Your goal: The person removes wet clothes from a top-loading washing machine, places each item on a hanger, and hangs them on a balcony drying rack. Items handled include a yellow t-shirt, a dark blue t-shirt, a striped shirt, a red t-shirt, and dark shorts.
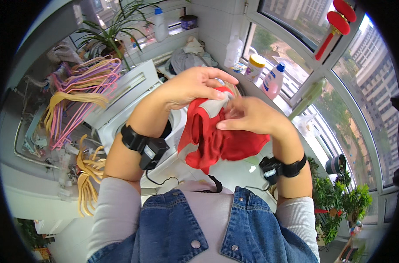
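Observation:
A red cloth garment with pale grey patches hangs bunched in front of my chest. My left hand grips its upper edge, thumb on a grey patch and index finger stretched out. My right hand is at the garment's right side, thumb against the red cloth; its fingers are blurred and partly hidden in the folds, so its hold is unclear. Below and left of the garment stands a white top-loading washing machine with its lid raised. My left forearm covers part of its opening.
Pink, purple and yellow hangers hang at left, with more yellow hangers below. Grey clothes lie piled behind. A yellow-lidded tub and a pink liquid bottle stand on the windowsill. Leafy plants are at right.

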`<action>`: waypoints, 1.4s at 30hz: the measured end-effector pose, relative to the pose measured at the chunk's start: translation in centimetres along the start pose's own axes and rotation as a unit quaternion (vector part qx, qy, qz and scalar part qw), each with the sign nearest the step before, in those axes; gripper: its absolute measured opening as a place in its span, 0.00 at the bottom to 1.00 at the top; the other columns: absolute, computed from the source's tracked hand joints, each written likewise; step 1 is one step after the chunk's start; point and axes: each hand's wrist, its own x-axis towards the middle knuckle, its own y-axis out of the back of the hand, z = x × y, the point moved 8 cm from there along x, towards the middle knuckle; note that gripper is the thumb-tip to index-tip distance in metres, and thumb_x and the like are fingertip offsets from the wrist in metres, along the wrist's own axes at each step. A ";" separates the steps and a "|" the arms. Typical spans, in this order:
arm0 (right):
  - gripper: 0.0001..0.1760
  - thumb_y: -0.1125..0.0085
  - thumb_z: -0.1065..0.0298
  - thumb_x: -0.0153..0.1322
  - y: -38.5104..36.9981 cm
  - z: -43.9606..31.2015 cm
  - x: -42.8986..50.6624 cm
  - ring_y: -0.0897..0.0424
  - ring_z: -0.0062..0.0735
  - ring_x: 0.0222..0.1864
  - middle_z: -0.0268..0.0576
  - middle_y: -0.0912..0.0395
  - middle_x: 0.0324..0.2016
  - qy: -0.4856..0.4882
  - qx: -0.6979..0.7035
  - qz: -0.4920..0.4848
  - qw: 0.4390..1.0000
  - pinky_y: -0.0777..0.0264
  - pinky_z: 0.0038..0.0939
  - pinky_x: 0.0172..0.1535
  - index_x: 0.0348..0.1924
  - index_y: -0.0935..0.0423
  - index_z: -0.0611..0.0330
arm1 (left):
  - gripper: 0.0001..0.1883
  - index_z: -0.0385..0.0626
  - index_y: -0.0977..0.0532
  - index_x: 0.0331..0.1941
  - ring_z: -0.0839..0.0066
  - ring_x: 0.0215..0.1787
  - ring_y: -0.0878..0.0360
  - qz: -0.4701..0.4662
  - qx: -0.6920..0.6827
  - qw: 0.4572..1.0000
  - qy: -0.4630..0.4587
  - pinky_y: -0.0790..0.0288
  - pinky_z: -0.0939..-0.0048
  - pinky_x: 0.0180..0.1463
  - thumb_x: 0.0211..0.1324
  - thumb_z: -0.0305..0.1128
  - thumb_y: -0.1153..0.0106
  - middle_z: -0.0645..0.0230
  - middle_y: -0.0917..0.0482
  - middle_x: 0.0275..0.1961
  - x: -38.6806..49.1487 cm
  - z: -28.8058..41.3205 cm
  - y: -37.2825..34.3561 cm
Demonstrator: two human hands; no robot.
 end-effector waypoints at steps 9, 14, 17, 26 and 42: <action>0.13 0.45 0.63 0.72 -0.4 -4.4 5.5 0.23 0.18 0.29 0.33 0.18 0.28 0.036 0.141 0.053 0.988 0.29 0.23 0.36 0.36 0.18 0.65 | 0.40 0.55 0.31 0.63 0.78 0.37 0.31 0.193 0.433 0.878 -0.064 0.32 0.76 0.42 0.39 0.21 0.34 0.71 0.28 0.39 -6.0 -0.4 5.8; 0.19 0.46 0.59 0.74 0.5 -6.6 6.9 0.28 0.17 0.24 0.32 0.24 0.20 0.040 0.136 0.143 0.980 0.34 0.25 0.30 0.27 0.21 0.67 | 0.08 0.43 0.24 0.38 0.72 0.33 0.21 0.331 0.352 0.871 0.092 0.28 0.69 0.35 0.55 0.32 0.40 0.70 0.20 0.34 -10.3 -5.8 9.3; 0.26 0.46 0.55 0.73 0.4 -9.8 6.9 0.39 0.18 0.17 0.30 0.38 0.11 0.053 0.022 0.202 0.978 0.43 0.31 0.22 0.17 0.30 0.68 | 0.08 0.38 0.22 0.36 0.82 0.31 0.21 0.233 -0.028 0.972 -0.028 0.28 0.74 0.32 0.60 0.30 0.46 0.68 0.19 0.29 -10.1 -7.9 6.3; 0.23 0.48 0.53 0.70 -6.2 -17.3 3.5 0.24 0.57 0.25 0.58 0.28 0.18 0.183 -0.218 -0.135 0.949 0.31 0.47 0.31 0.20 0.24 0.64 | 0.16 0.42 0.24 0.43 0.66 0.39 0.18 0.381 -0.350 0.853 0.071 0.22 0.60 0.43 0.68 0.40 0.58 0.61 0.17 0.40 -11.4 -15.2 13.4; 0.10 0.38 0.65 0.66 -8.3 -25.5 27.3 0.21 0.44 0.28 0.47 0.20 0.25 0.401 -0.072 0.218 0.887 0.28 0.35 0.34 0.37 0.20 0.63 | 0.21 0.40 0.30 0.58 0.64 0.60 0.25 0.137 -0.553 0.819 -0.070 0.34 0.58 0.66 0.69 0.40 0.54 0.59 0.23 0.58 -12.6 -20.8 10.8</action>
